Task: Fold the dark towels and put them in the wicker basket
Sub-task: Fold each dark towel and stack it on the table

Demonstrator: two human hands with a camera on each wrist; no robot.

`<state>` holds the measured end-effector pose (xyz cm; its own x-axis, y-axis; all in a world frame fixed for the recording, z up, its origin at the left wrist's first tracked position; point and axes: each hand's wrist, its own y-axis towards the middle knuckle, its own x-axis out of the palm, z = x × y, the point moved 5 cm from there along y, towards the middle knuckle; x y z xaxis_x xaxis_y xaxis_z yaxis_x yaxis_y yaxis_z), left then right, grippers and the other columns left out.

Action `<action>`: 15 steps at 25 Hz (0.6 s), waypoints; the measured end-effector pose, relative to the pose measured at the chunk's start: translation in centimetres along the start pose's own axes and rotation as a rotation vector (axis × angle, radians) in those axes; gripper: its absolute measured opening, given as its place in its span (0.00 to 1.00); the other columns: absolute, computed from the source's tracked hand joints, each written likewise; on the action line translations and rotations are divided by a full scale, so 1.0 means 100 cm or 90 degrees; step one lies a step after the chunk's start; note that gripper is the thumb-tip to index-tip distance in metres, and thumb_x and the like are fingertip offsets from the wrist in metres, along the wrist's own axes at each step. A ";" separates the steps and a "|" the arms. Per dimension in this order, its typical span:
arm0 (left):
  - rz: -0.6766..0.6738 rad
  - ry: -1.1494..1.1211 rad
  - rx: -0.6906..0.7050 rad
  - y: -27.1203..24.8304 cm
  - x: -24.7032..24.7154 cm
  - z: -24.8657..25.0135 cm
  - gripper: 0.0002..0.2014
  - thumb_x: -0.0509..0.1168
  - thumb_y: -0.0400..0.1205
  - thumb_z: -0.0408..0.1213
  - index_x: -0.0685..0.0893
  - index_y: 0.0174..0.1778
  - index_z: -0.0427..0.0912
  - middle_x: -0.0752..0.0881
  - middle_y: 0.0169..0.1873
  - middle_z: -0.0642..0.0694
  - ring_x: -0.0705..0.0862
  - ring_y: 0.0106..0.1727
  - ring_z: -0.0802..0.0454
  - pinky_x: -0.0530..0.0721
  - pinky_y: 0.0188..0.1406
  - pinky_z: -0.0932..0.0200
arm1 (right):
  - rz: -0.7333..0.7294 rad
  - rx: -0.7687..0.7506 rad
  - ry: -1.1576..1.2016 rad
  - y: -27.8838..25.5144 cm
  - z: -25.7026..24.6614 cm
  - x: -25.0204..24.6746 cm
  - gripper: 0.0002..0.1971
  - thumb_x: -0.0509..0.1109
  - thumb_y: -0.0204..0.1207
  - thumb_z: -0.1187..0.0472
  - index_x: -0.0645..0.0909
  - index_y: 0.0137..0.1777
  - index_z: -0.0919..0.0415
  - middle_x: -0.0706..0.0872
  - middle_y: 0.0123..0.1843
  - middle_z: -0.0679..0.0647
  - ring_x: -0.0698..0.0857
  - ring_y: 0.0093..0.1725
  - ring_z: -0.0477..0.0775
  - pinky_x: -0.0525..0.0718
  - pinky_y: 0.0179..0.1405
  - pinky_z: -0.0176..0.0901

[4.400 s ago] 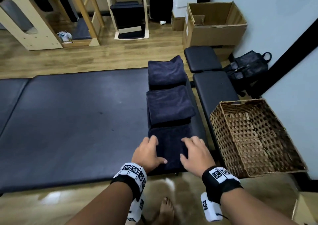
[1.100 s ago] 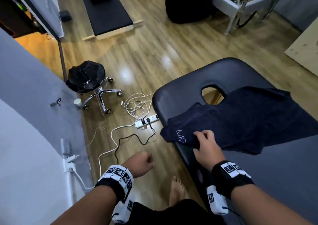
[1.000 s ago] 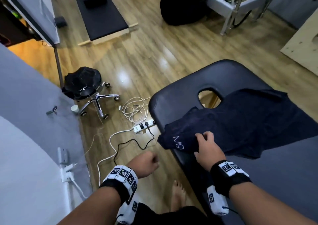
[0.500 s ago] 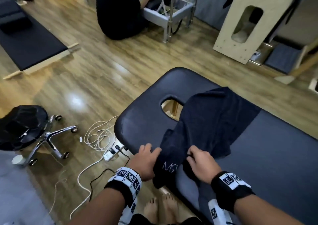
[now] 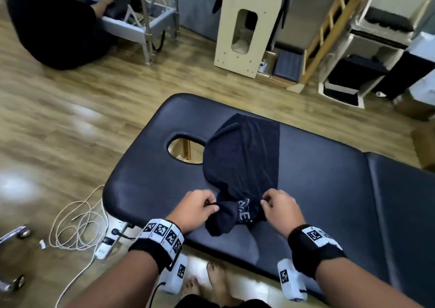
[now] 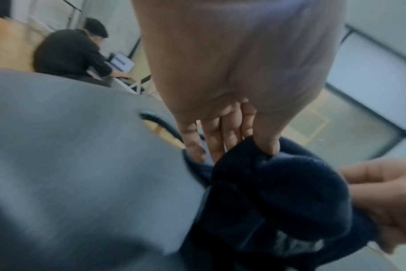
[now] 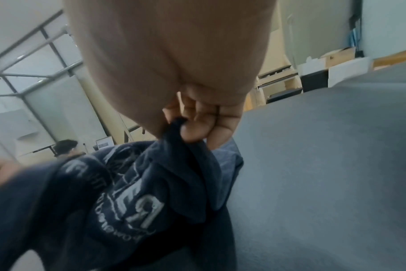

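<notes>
A dark navy towel (image 5: 242,161) with white lettering lies crumpled and unfolded on the black padded table (image 5: 329,185), beside the table's face hole (image 5: 183,151). My left hand (image 5: 200,207) pinches the towel's near edge between thumb and fingers; the left wrist view shows the thumb pressing into the cloth (image 6: 267,183). My right hand (image 5: 275,205) pinches the same near edge a little to the right, with the fabric (image 7: 151,183) hanging from its fingers (image 7: 192,128). The wicker basket and the folded towels are out of view.
A person in black (image 5: 51,22) sits on the wooden floor at the back left with a laptop. White cables and a power strip (image 5: 103,248) lie on the floor by the table's left end. Wooden frames and shelves (image 5: 244,25) stand at the back.
My view swung right along the table. The left hand went from resting on the table edge to pinching the towel, and both hands now lift its near edge, bunching the cloth.
</notes>
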<state>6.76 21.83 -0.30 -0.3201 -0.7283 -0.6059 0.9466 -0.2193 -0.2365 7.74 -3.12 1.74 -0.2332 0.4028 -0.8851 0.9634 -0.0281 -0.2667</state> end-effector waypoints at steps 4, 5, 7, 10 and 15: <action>-0.004 -0.079 0.105 0.012 0.000 0.055 0.09 0.71 0.80 0.41 0.78 0.37 0.52 0.83 0.31 0.54 0.79 0.33 0.62 0.77 0.38 0.65 | -0.029 -0.135 0.058 -0.032 -0.025 -0.001 0.25 0.67 0.74 0.36 0.77 0.68 0.45 0.81 0.60 0.44 0.83 0.60 0.49 0.82 0.63 0.50; -0.016 -0.083 0.127 0.015 0.002 0.069 0.08 0.71 0.80 0.40 0.79 0.38 0.51 0.82 0.30 0.54 0.77 0.32 0.62 0.75 0.36 0.67 | -0.039 -0.166 0.089 -0.040 -0.035 -0.003 0.26 0.65 0.73 0.33 0.76 0.67 0.44 0.82 0.59 0.43 0.83 0.59 0.47 0.82 0.60 0.48; -0.028 -0.082 0.165 0.020 0.002 0.093 0.07 0.71 0.80 0.40 0.80 0.38 0.50 0.81 0.29 0.54 0.75 0.30 0.63 0.73 0.34 0.69 | -0.020 -0.184 0.171 -0.047 -0.048 -0.013 0.23 0.68 0.73 0.34 0.75 0.63 0.44 0.85 0.54 0.42 0.84 0.53 0.45 0.82 0.53 0.43; -0.033 -0.065 0.216 0.027 -0.007 0.118 0.08 0.71 0.80 0.40 0.79 0.38 0.49 0.79 0.28 0.53 0.73 0.29 0.62 0.72 0.32 0.68 | 0.103 -0.116 0.225 -0.045 -0.040 -0.037 0.12 0.75 0.72 0.50 0.75 0.45 0.51 0.83 0.34 0.46 0.79 0.36 0.48 0.77 0.38 0.43; -0.143 -0.029 0.232 0.037 0.003 0.158 0.09 0.76 0.74 0.45 0.82 0.37 0.51 0.77 0.26 0.56 0.73 0.28 0.62 0.74 0.33 0.60 | 0.236 -0.067 0.200 -0.048 0.000 -0.087 0.13 0.71 0.64 0.68 0.68 0.32 0.59 0.74 0.26 0.49 0.71 0.30 0.53 0.70 0.30 0.46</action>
<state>10.74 10.53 10.67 -0.5250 -0.6631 -0.5337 0.8086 -0.5843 -0.0694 5.09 -6.52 10.71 0.1629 0.6397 -0.7512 0.9859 -0.1356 0.0984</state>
